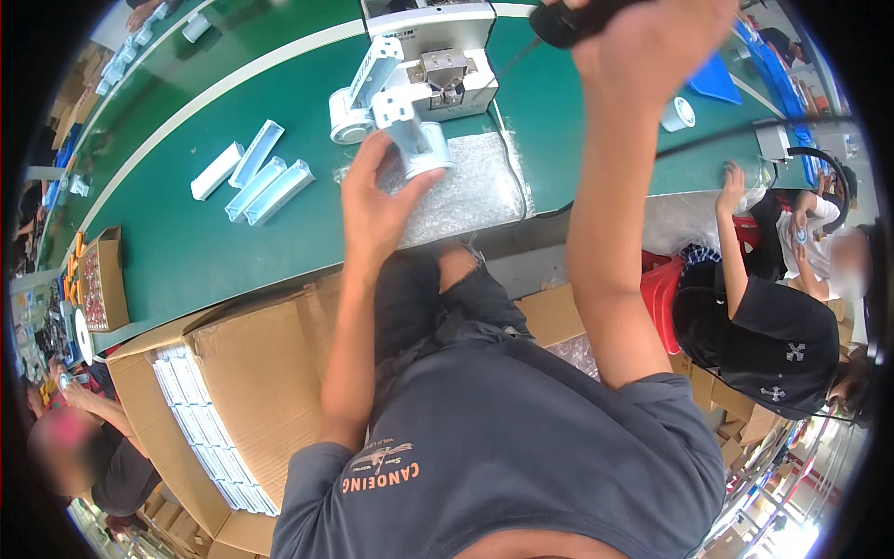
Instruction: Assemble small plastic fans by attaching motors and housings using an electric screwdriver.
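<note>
My left hand (377,200) closes its thumb and fingers round the base of a pale blue plastic part (424,149), which has a round base and an upright arm. It stands over a sheet of bubble wrap (470,186). A similar pale blue part (351,126) is just behind it, close to a grey metal box-shaped machine (447,47) with a small metal fixture on its front. At the upper right my raised right hand (643,42) grips a black screwdriver (563,23) with a thin shaft slanting toward the machine. The top of this hand is cut off.
Several pale blue channel-shaped pieces (265,186) lie left on the green table (177,256). An open carton (256,391) of stacked white-blue pieces stands below its edge. A black cable (717,140) crosses at right, near another pale blue part (680,114) and a seated co-worker (754,335).
</note>
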`<control>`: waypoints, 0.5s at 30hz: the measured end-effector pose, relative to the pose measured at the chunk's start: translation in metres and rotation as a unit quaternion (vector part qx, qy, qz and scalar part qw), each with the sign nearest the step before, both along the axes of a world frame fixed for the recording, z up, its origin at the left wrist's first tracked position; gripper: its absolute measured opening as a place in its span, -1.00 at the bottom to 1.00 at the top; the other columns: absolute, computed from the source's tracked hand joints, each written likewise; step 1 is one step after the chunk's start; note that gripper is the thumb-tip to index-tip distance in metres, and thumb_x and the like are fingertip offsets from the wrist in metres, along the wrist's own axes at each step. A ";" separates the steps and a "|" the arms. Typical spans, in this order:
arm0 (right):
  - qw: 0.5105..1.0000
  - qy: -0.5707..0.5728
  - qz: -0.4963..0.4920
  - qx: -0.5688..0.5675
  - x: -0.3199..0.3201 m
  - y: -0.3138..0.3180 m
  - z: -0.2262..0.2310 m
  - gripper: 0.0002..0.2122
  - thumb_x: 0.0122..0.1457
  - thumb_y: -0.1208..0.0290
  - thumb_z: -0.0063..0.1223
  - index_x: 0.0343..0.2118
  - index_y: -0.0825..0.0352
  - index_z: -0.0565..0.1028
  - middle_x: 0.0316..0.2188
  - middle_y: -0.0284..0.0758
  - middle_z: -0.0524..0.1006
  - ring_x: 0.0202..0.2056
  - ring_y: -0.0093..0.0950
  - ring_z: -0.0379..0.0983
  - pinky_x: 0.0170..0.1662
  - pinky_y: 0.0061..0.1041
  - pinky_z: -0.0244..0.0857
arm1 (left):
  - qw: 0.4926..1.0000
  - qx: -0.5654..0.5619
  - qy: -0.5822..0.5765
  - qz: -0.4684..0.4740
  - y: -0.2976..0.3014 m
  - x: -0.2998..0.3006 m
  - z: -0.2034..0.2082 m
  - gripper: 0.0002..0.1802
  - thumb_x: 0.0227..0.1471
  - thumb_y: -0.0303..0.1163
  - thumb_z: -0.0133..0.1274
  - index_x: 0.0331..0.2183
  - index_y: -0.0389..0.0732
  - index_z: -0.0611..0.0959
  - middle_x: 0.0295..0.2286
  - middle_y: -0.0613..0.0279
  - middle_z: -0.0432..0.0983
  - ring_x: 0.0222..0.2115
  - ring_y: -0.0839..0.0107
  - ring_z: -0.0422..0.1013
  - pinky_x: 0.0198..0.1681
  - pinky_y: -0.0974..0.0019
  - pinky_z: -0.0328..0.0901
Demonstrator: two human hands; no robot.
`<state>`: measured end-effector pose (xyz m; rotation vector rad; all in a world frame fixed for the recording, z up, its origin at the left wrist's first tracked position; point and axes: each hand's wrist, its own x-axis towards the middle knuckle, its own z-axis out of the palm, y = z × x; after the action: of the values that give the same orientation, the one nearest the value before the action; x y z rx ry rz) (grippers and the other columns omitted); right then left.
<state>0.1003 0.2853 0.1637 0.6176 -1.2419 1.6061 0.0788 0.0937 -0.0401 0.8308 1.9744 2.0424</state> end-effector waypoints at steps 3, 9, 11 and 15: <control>0.995 0.056 -0.020 0.083 -0.046 0.006 -0.023 -0.73 0.43 0.17 -0.02 -0.10 0.31 0.42 -0.64 -0.41 0.44 -0.75 -0.65 0.33 -0.75 -0.66 0.23 | 0.999 -0.044 0.026 0.006 -0.008 -0.005 -0.010 -0.39 -0.14 -0.55 0.42 0.01 -0.38 0.59 -0.03 0.12 0.52 -0.01 0.33 0.48 0.13 0.27 0.33; 0.992 0.066 0.015 0.110 -0.058 -0.007 -0.014 -0.73 0.40 0.21 0.06 -0.10 0.35 0.42 -0.61 -0.41 0.45 -0.76 -0.69 0.30 -0.73 -0.70 0.18 | 0.999 -0.002 -0.018 -0.034 -0.002 -0.006 -0.006 -0.34 -0.13 -0.55 0.42 0.04 -0.42 0.55 0.01 0.11 0.47 0.00 0.29 0.48 0.13 0.23 0.35; 0.994 0.044 -0.010 0.101 -0.063 -0.007 -0.020 -0.73 0.40 0.21 0.06 -0.09 0.35 0.43 -0.60 -0.43 0.45 -0.75 -0.70 0.30 -0.73 -0.70 0.18 | 0.999 0.002 -0.016 -0.036 -0.002 -0.006 -0.008 -0.33 -0.13 -0.55 0.42 0.05 -0.42 0.54 0.02 0.11 0.46 0.00 0.29 0.48 0.13 0.22 0.36; 0.996 -0.002 -0.012 0.088 -0.062 -0.010 -0.021 -0.74 0.40 0.23 0.06 -0.08 0.34 0.43 -0.56 -0.46 0.46 -0.73 -0.73 0.31 -0.73 -0.73 0.18 | 0.999 -0.017 -0.010 -0.029 -0.002 -0.006 -0.006 -0.33 -0.12 -0.55 0.41 0.06 -0.42 0.54 0.02 0.08 0.46 0.01 0.29 0.48 0.12 0.23 0.37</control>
<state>0.0383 0.2756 0.1423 0.7066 -1.3990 1.4889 0.0732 0.0917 -0.0463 0.8468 1.9455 1.9734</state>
